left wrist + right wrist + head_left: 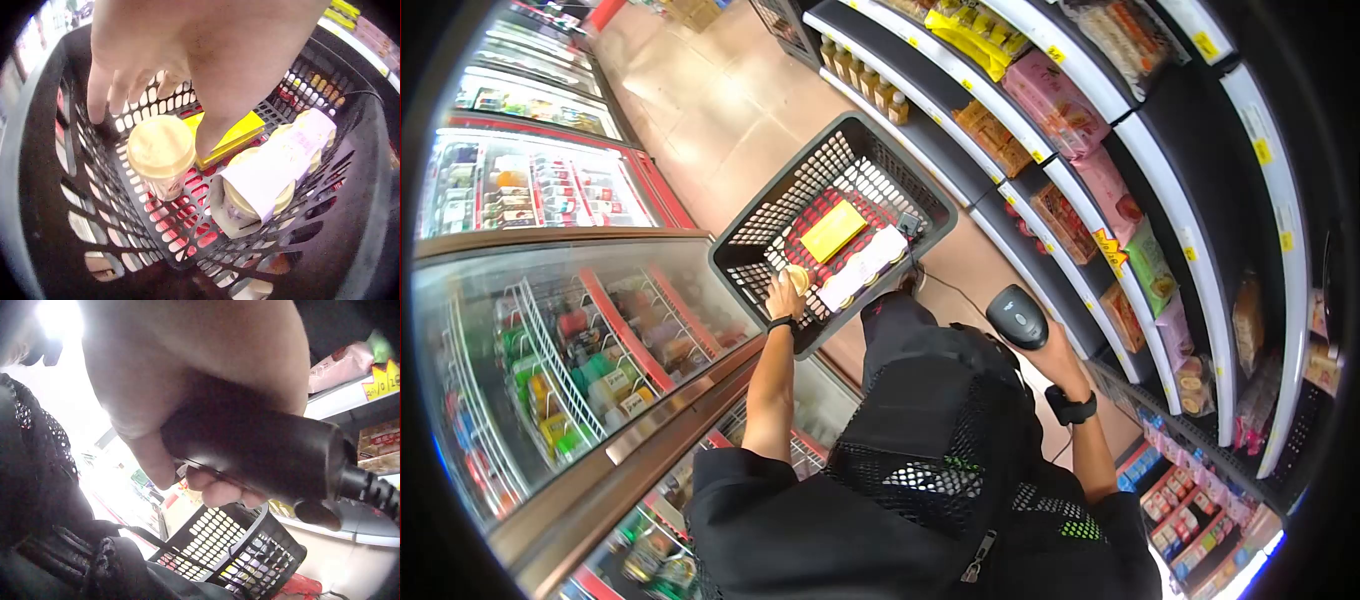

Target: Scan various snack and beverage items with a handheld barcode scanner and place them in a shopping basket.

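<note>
In the head view my left hand [784, 298] is inside a dark basket [734, 212], beside a cup with a pale yellow lid [798, 278]. Seen from the left wrist, that hand [194, 56] hangs over the upright cup [161, 147], fingers loosely extended behind it and thumb at its right; contact is unclear. A yellow box [832, 231] and a pack of lidded cups in a pale sleeve [281, 165] lie alongside. My right hand [1060, 360] grips a black handheld scanner [1020, 318]; in the right wrist view its fingers [222, 492] curl round the handle [250, 450].
Glass-topped freezers [580, 350] run along the left. Shelves of packaged food [1055, 100] curve along the right, with bottles [865, 78] on a low shelf. Tiled floor [690, 110] lies beyond the basket. The scanner's cable [375, 490] trails from its handle.
</note>
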Demonstrator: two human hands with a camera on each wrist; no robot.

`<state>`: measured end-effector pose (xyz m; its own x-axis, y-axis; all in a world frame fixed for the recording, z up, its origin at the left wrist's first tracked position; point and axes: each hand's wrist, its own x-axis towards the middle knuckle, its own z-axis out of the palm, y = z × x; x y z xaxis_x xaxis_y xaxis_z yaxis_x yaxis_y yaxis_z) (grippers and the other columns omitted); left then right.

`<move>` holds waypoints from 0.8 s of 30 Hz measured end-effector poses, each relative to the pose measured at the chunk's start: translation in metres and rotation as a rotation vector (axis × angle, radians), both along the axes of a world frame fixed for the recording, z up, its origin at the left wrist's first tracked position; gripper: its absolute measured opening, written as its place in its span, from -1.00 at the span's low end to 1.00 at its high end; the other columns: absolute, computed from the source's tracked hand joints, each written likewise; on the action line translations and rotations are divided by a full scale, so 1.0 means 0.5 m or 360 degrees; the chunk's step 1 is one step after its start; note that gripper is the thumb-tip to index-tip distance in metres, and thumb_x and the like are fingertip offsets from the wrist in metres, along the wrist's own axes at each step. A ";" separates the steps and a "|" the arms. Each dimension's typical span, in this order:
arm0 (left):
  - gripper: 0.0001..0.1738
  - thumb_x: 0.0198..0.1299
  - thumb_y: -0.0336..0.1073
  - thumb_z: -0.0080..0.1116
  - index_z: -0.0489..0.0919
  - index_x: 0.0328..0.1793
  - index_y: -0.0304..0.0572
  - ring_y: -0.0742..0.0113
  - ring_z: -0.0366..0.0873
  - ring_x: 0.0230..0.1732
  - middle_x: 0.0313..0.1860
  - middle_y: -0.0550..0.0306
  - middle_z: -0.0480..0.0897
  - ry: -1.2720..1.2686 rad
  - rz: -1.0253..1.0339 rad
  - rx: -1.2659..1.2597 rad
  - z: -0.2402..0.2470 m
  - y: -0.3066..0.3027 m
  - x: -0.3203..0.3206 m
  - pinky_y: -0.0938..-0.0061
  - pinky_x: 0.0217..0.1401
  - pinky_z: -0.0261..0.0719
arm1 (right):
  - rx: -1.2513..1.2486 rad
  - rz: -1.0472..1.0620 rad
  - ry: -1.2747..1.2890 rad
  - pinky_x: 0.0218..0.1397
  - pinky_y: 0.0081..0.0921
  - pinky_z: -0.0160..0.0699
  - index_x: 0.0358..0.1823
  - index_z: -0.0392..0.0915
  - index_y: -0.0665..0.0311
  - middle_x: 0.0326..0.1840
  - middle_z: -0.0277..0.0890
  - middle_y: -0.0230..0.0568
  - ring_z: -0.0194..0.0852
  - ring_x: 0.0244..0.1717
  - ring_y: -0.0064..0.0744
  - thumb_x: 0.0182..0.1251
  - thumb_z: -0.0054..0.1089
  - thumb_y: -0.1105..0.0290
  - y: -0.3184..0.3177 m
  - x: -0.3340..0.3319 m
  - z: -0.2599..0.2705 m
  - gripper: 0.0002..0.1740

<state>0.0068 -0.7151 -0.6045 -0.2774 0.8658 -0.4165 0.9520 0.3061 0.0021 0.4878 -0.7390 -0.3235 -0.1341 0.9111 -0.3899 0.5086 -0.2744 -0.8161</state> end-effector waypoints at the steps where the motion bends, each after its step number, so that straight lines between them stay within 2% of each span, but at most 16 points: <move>1: -0.03 -0.04 -0.09 0.35 0.08 0.50 0.07 -0.20 0.39 0.27 0.40 -0.29 0.22 -0.0047 0.0152 -0.0070 0.022 0.007 0.013 0.04 0.09 0.57 | -0.0035 -0.0011 -0.0025 -0.12 -0.39 0.55 -0.14 0.57 0.41 -0.29 0.65 0.03 0.68 -0.25 -0.19 0.02 0.41 0.44 0.004 -0.007 0.000 -0.64; 2: 0.04 -0.06 -0.02 0.38 0.01 0.53 0.26 -0.22 0.43 0.24 0.39 -0.32 0.20 -0.0104 0.0245 -0.0186 0.029 0.016 0.020 0.06 0.10 0.57 | -0.0056 -0.0003 -0.0066 -0.11 -0.39 0.55 -0.13 0.58 0.41 -0.28 0.66 0.03 0.68 -0.23 -0.19 0.02 0.41 0.44 0.007 -0.011 0.001 -0.64; 3: 0.12 -0.11 0.09 0.41 -0.04 0.54 0.35 -0.23 0.49 0.17 0.31 -0.31 0.29 -0.0060 0.0267 -0.0177 -0.014 0.011 0.010 0.06 0.09 0.58 | -0.0086 0.0010 -0.0109 -0.10 -0.39 0.55 -0.12 0.58 0.40 -0.27 0.66 0.04 0.68 -0.22 -0.19 0.01 0.41 0.45 0.006 -0.018 0.006 -0.63; 5: 0.16 -0.14 0.15 0.41 -0.07 0.55 0.34 -0.24 0.53 0.11 0.22 -0.27 0.37 -0.0216 0.0419 -0.0322 0.019 0.042 0.022 0.04 0.07 0.58 | -0.0225 0.0038 -0.0204 -0.07 -0.39 0.56 -0.12 0.58 0.39 -0.25 0.66 0.03 0.68 -0.19 -0.20 0.01 0.41 0.44 0.012 -0.034 0.020 -0.63; 7: 0.10 -0.16 0.20 0.43 0.03 0.47 0.24 -0.18 0.59 0.02 0.11 -0.30 0.44 -0.0120 0.0501 -0.0313 0.033 0.063 0.042 0.05 -0.01 0.61 | -0.0234 0.0049 -0.0189 -0.05 -0.39 0.55 -0.11 0.58 0.39 -0.23 0.66 0.03 0.68 -0.17 -0.20 0.01 0.41 0.44 0.020 -0.049 0.024 -0.62; 9: 0.07 -0.18 0.17 0.45 0.08 0.43 0.21 -0.18 0.63 -0.06 0.06 -0.32 0.48 -0.0153 0.0542 -0.0269 -0.010 0.071 0.023 0.06 -0.07 0.63 | -0.0243 0.0067 -0.0216 -0.04 -0.39 0.54 -0.09 0.57 0.39 -0.21 0.65 0.05 0.67 -0.18 -0.19 0.01 0.41 0.43 0.031 -0.064 0.034 -0.60; 10: -0.04 -0.15 0.15 0.43 0.19 0.38 0.20 -0.18 0.65 -0.11 -0.02 -0.31 0.54 -0.0097 0.0302 -0.0228 -0.016 0.068 0.008 0.06 -0.11 0.63 | -0.0271 0.0088 -0.0227 -0.05 -0.39 0.54 -0.08 0.56 0.40 -0.22 0.65 0.05 0.67 -0.19 -0.20 0.01 0.41 0.42 0.040 -0.074 0.044 -0.59; 11: -0.04 -0.15 0.15 0.43 0.19 0.38 0.20 -0.18 0.65 -0.11 -0.02 -0.31 0.54 -0.0099 0.0306 -0.0220 -0.022 0.068 0.000 0.06 -0.11 0.63 | -0.0293 0.0109 -0.0228 -0.05 -0.39 0.53 -0.08 0.56 0.40 -0.22 0.65 0.06 0.67 -0.19 -0.21 0.01 0.40 0.41 0.050 -0.084 0.052 -0.58; 12: -0.09 -0.15 0.12 0.45 0.25 0.34 0.19 -0.18 0.65 -0.12 -0.05 -0.29 0.55 -0.0173 0.0214 -0.0237 0.014 0.080 -0.005 0.06 -0.13 0.63 | -0.0241 0.0102 -0.0209 -0.06 -0.37 0.53 -0.09 0.56 0.40 -0.22 0.64 0.08 0.67 -0.18 -0.13 0.01 0.40 0.39 0.060 -0.096 0.058 -0.59; 13: -0.14 -0.15 0.09 0.46 0.31 0.31 0.17 -0.17 0.66 -0.13 -0.08 -0.28 0.57 -0.0239 0.0119 -0.0253 0.055 0.091 -0.013 0.06 -0.15 0.63 | -0.0228 0.0101 -0.0196 -0.06 -0.37 0.53 -0.09 0.56 0.40 -0.22 0.64 0.08 0.67 -0.18 -0.13 0.01 0.40 0.39 0.072 -0.109 0.066 -0.59; 14: -0.18 -0.16 0.03 0.49 0.37 0.28 0.16 -0.20 0.66 -0.18 -0.11 -0.27 0.59 -0.0220 -0.0021 -0.0075 0.095 0.086 -0.021 0.07 -0.20 0.64 | -0.0106 0.0145 -0.0157 -0.06 -0.35 0.54 -0.10 0.56 0.41 -0.22 0.64 0.09 0.66 -0.18 -0.06 0.00 0.40 0.39 0.085 -0.123 0.073 -0.59; 15: -0.15 -0.19 -0.05 0.51 0.37 0.30 0.18 -0.21 0.66 -0.21 -0.02 -0.27 0.57 -0.0240 -0.0017 0.0002 0.155 0.095 -0.009 0.10 -0.23 0.65 | 0.0017 0.0184 -0.0117 -0.07 -0.34 0.54 -0.11 0.57 0.41 -0.22 0.63 0.11 0.64 -0.17 0.01 -0.01 0.40 0.39 0.099 -0.135 0.076 -0.59; 16: -0.14 -0.20 -0.07 0.50 0.36 0.32 0.17 -0.17 0.65 -0.15 0.01 -0.21 0.58 -0.0302 -0.0082 0.0079 0.211 0.098 -0.008 0.13 -0.18 0.65 | 0.0080 0.0238 -0.0089 -0.10 -0.31 0.54 -0.12 0.57 0.41 -0.23 0.62 0.12 0.61 -0.17 0.09 0.00 0.42 0.34 0.112 -0.145 0.077 -0.58; 19: -0.12 -0.17 -0.13 0.48 0.34 0.36 0.17 -0.10 0.62 -0.04 0.15 -0.07 0.53 -0.0510 -0.0217 0.0463 0.340 0.098 0.007 0.18 -0.10 0.64 | 0.0178 0.0245 0.0118 -0.12 -0.31 0.54 -0.13 0.56 0.43 -0.25 0.63 0.11 0.62 -0.19 0.09 0.02 0.44 0.30 0.147 -0.185 0.080 -0.57; 21: -0.10 -0.19 -0.23 0.52 0.35 0.37 0.08 0.00 0.60 0.04 0.24 -0.03 0.48 -0.0741 -0.0257 0.0697 0.418 0.103 0.033 0.25 0.00 0.65 | -0.0006 0.0267 0.0191 -0.15 -0.33 0.55 -0.16 0.57 0.43 -0.34 0.65 0.03 0.66 -0.31 -0.07 0.04 0.45 0.24 0.171 -0.208 0.107 -0.56; 24: -0.07 -0.23 -0.40 0.55 0.34 0.37 -0.07 0.13 0.52 0.20 0.29 -0.02 0.44 -0.0996 -0.0380 0.1052 0.466 0.110 0.072 0.35 0.13 0.66 | 0.0274 0.0285 0.0262 -0.15 -0.35 0.56 -0.15 0.57 0.42 -0.38 0.65 -0.03 0.66 -0.36 -0.20 0.07 0.42 0.25 0.186 -0.227 0.083 -0.58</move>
